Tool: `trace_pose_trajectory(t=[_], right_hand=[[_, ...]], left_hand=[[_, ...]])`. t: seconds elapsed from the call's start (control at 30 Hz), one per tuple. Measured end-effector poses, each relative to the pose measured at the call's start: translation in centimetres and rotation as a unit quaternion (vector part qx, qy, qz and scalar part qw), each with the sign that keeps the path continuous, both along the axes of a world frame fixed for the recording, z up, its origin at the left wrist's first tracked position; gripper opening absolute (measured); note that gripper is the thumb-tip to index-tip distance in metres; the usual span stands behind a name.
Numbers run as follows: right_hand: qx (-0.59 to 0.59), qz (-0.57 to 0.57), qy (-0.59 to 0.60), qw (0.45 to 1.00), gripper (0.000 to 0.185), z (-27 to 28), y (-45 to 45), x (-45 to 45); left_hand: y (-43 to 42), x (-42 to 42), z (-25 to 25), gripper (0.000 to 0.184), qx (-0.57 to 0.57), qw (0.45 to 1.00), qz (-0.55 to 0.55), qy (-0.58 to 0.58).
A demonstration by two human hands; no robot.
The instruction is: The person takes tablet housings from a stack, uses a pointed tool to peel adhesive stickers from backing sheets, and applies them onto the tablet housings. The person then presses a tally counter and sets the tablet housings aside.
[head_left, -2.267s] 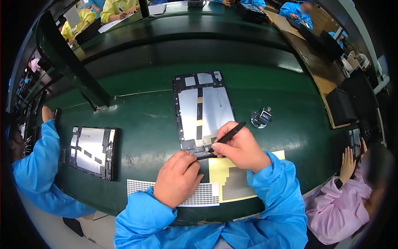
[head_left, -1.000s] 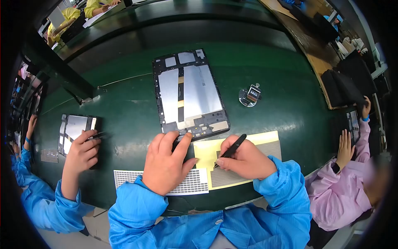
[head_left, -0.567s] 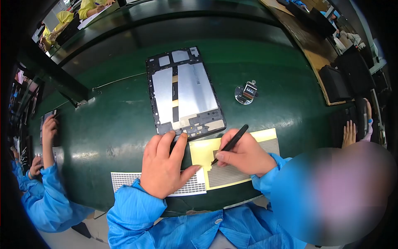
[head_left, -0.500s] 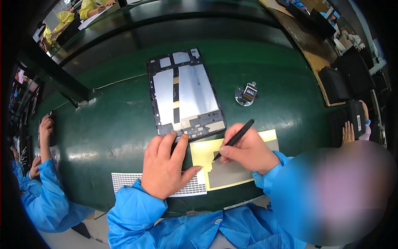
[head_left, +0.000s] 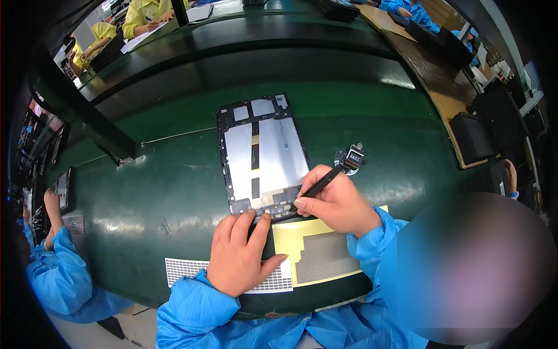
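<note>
A tablet body (head_left: 279, 154) with a black frame and silver plates lies face-up on the green table, tilted slightly. My left hand (head_left: 241, 253) has its fingers spread, with fingertips on the lower edge of the tablet. Its palm and thumb cover part of a white sheet (head_left: 185, 270) of small dark labels. Pinched in my right hand (head_left: 343, 200) are black tweezers (head_left: 319, 184), pointing at the tablet's lower right part. Their tip is too small to show whether it carries anything. Under my right wrist lies a yellow sheet (head_left: 286, 237) with a grey block of tiny stickers.
A metal tally counter (head_left: 352, 158) stands right of the tablet. A dark post (head_left: 87, 110) rises at the left. Co-workers in blue sleeves (head_left: 70, 273) sit on both sides, others in yellow at the back. Black boxes (head_left: 474, 136) stand at the right.
My right hand has moved up from the yellow sheet to the tablet's lower edge with the tweezers. My left hand stays at the tablet. The camera view has tilted up.
</note>
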State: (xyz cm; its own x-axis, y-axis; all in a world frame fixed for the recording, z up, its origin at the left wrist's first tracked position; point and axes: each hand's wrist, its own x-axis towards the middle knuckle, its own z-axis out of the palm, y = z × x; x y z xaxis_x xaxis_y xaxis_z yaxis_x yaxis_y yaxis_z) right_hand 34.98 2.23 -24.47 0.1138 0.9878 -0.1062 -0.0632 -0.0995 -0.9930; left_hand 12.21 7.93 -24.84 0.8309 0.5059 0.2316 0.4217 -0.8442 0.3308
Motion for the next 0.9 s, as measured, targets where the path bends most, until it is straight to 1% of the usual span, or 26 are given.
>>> trace_pose_trajectory(t=[0.13,0.23,0.43,0.53,0.63,0.73,0.83,0.87,0.9], right_hand=[[0.024,0.011,-0.04,0.999,0.02,-0.5,0.1,-0.3],[0.036,-0.018,-0.03,0.999,0.017,-0.7,0.0,-0.5],[0.03,0.002,-0.037,0.999,0.017,-0.6,0.0,-0.4],[0.042,0.01,-0.109,0.993,0.017,-0.4,-0.2,-0.4],[0.059,0.0,-0.11,0.992,0.017,-0.5,-0.5,-0.6],[0.047,-0.015,-0.075,0.996,0.02,-0.8,-0.7,-0.6],[0.062,-0.012,-0.139,0.988,0.018,-0.6,-0.9,-0.9],[0.072,-0.038,-0.061,0.995,0.019,-1.1,-1.0,-1.2],[0.085,-0.071,-0.029,0.993,0.02,-1.1,-1.3,-1.4]], left_hand=[[0.0,0.0,0.0,0.07,0.004,1.0,-0.004,-0.001],[0.1,0.0,-0.1,0.073,0.007,1.0,-0.014,-0.005],[0.0,-0.1,0.0,0.073,0.011,1.0,-0.016,-0.008],[0.0,-0.1,-0.2,0.073,0.012,1.0,-0.016,-0.013],[-0.1,-0.2,-0.2,0.073,0.014,1.0,-0.016,-0.017],[-0.1,-0.2,-0.3,0.074,0.018,0.999,-0.015,-0.022],[-0.2,-0.2,-0.5,0.074,0.015,0.999,-0.018,-0.023],[-0.1,-0.2,-0.6,0.075,0.018,0.999,-0.02,-0.026],[-0.1,-0.3,-0.6,0.075,0.022,0.999,-0.02,-0.03]])
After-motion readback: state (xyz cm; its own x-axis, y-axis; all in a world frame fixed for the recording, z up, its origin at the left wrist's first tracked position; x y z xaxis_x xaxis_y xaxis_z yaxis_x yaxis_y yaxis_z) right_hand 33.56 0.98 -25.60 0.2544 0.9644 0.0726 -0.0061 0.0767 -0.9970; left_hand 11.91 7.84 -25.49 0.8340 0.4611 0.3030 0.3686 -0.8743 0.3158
